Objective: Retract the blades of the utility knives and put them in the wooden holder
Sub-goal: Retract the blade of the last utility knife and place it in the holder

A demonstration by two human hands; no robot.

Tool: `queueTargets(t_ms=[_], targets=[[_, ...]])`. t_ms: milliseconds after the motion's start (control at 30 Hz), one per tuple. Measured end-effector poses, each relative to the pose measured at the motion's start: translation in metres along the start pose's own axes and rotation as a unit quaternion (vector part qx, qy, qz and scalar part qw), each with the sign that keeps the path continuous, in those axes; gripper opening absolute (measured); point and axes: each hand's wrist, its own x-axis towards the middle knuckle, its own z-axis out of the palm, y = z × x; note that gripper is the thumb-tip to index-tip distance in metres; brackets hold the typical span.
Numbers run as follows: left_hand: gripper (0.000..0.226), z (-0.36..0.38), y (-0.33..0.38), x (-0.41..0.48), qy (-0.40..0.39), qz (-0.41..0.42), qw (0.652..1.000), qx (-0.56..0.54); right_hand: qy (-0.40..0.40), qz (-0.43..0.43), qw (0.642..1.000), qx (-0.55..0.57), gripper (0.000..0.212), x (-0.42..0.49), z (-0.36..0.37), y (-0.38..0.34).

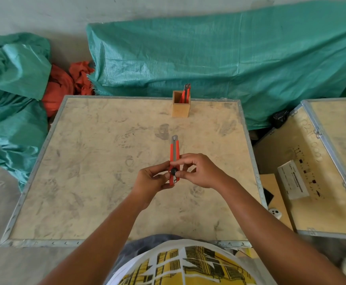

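- One red utility knife (174,159) was in my grip, held above the middle of the plywood crate lid (98,161), a little nearer to me than the centre.
- I judged it light and stiff: a slim plastic body over a metal channel, easy to pinch but liable to twist if held only at one end. The red flanks looked the safest place to hold, well clear of the nose.
- Its long axis ran almost straight away from me, nose pointing at the far edge and tail toward my chest. No blade showed past the grey metal tip, so I took it for retracted or very nearly so, though that end was too small to be sure.
- My left hand (153,179) was closed on the lower body from the left side, thumb and fingers wrapped around it.
- My right hand (199,171) was closed on the same knife from the right, forefinger laid across the body and thumb against the black locking wheel (173,171).
- Further out, the wooden holder (180,105) stood upright near the far edge, well apart from my hands, with red knives already standing in it, leaning to its right wall.
- Green tarpaulin (229,58) lay beyond the lid.
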Motion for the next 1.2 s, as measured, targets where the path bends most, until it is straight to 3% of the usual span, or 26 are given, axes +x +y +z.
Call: queueTargets(t_ms=[133, 333, 467, 933, 1200], targets=[[0.037, -0.001, 0.007, 0.001, 0.002, 0.017, 1.000, 0.018, 0.050, -0.006, 0.999, 0.001, 0.020, 0.000, 0.001, -0.006], [0.038, 0.001, 0.014, 0.001, 0.017, 0.047, 0.998, 0.030, 0.051, -0.020, 0.998, 0.010, 0.033, 0.003, -0.001, -0.004], [0.040, 0.002, 0.017, 0.002, 0.010, 0.061, 0.997, 0.045, 0.079, -0.031, 0.996, 0.012, 0.025, 0.004, 0.000, -0.004], [0.040, 0.007, 0.023, 0.004, 0.004, 0.072, 0.996, 0.050, 0.122, -0.033, 0.992, 0.019, 0.028, 0.005, 0.000, -0.003], [0.040, 0.009, 0.025, 0.012, -0.001, 0.082, 0.994, 0.067, 0.147, -0.010, 0.985, 0.089, 0.025, 0.016, -0.009, 0.002]])
